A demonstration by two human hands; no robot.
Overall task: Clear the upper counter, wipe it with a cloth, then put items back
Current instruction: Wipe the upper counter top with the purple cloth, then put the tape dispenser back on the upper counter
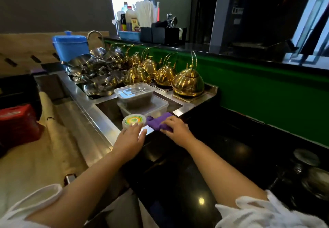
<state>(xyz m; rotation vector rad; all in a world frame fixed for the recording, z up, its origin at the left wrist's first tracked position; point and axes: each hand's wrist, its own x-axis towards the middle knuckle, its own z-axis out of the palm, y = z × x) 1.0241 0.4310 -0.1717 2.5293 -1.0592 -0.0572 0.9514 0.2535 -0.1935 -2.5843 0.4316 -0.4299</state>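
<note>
A crumpled purple cloth (157,121) is bunched at the far left edge of the glossy black stone tabletop (222,149), beside a recessed steel sink (105,106). It is gripped under the curled fingers of the right hand (178,127). Just left of the cloth, a round white plastic tub with a green-and-yellow lid (133,120) is touched by the left hand (130,136), whose straight fingers are laid over the lid. Two stacked clear plastic containers (135,93) are seen just beyond.
</note>
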